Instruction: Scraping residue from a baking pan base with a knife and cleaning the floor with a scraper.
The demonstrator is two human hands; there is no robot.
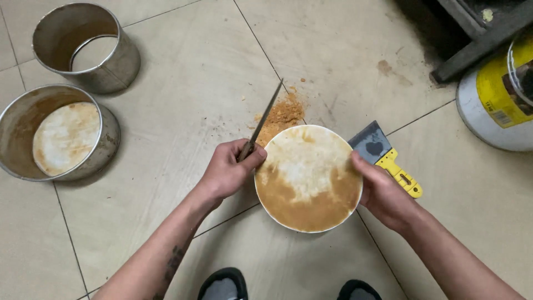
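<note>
Left hand (227, 171) closed in a fist round the handle of a knife (261, 121); the blade runs up and away from the knuckles, its tip over a heap of brown crumbs (283, 114) on the floor (194, 100). Grip looks firm, likely for scraping. Disc (307, 176), round, pale centre, brown crust toward the near edge, lies flat between the two hands, its left rim touching the left fingers. Right hand (383, 194) cups the right rim, fingers curled and pressed together on the edge, apparently to steady it. Scraper (386, 155), yellow handle, lies just beyond the right fingertips, unheld. Two tins (83, 44) stand well left of the left hand. A can (494, 94) sits far right.
</note>
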